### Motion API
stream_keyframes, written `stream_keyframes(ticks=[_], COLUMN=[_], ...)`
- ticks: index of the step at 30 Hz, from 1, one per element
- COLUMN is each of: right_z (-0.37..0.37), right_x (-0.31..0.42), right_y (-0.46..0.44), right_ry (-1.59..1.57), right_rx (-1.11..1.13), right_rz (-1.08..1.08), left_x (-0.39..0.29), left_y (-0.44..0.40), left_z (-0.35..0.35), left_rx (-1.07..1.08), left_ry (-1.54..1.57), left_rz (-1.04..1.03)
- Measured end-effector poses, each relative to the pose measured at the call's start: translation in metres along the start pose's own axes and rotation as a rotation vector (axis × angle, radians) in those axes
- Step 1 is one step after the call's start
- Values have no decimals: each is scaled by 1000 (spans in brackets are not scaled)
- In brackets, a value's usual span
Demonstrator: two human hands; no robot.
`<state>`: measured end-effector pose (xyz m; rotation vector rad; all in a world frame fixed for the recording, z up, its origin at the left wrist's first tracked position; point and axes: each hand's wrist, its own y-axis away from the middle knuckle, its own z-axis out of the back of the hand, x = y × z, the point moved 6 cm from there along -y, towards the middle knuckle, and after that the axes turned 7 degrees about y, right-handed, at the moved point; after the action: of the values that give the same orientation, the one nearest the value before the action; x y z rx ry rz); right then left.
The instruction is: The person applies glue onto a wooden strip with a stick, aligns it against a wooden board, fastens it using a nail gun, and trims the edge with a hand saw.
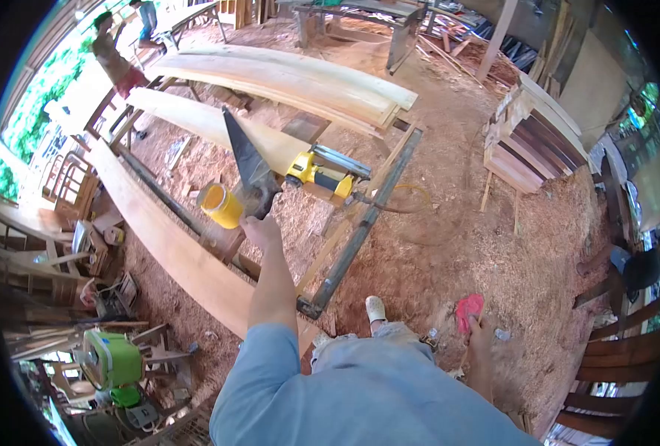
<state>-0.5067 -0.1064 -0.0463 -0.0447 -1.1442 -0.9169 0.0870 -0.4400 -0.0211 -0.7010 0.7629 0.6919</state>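
Note:
My left hand (pixel 261 232) reaches forward with closed fingers at the dark handle end of a handsaw (pixel 245 149), whose blade points away over a board. Close against these fingers is a yellow jar (pixel 224 209), its round mouth facing up; whether I touch it, I cannot tell. Right of the saw lies a yellow power tool (pixel 321 174) with a long silver part and a cable. Low at my right side, my right hand (pixel 481 333) is closed on a pink cloth (pixel 469 308), which hangs above the floor; its exact shape is blurred.
Long pale boards (pixel 285 78) rest on trestles ahead, and a curved board (pixel 170 253) runs along my left. A dark metal bar (pixel 360 227) edges the frame. Stacked timber (pixel 534 137) stands right. A green machine (pixel 113 359) sits lower left. A person (pixel 118 59) stands far left.

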Motion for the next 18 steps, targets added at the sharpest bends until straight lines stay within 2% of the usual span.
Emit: stream_keyframes(ticks=[3,5,7,9,11,15,17,18], right_z=[-15,-18,-25,-41,-54,-83,-101,-106], right_x=[42,44,72,108,137,157,165,170], right_y=[13,-15,-15,-14,-12,-40,-47,-48], right_ry=[-45,21,80,115,162,341,104,99], right_rx=[95,-31,21,70,80,120,231,247], right_rz=[-16,300,293,303,400,427,505,503], left_x=[21,39,65,33,57,26,17,16], left_y=[16,34,64,117,147,156,159,161], left_z=[2,4,1,34,38,59,54,51], left_rx=[-6,18,351,700,907,926,867,859], left_ry=[22,-47,-98,-160,-318,-385,-337,-350], left_rz=[-15,-80,-123,-239,-310,-235,-284,-278])
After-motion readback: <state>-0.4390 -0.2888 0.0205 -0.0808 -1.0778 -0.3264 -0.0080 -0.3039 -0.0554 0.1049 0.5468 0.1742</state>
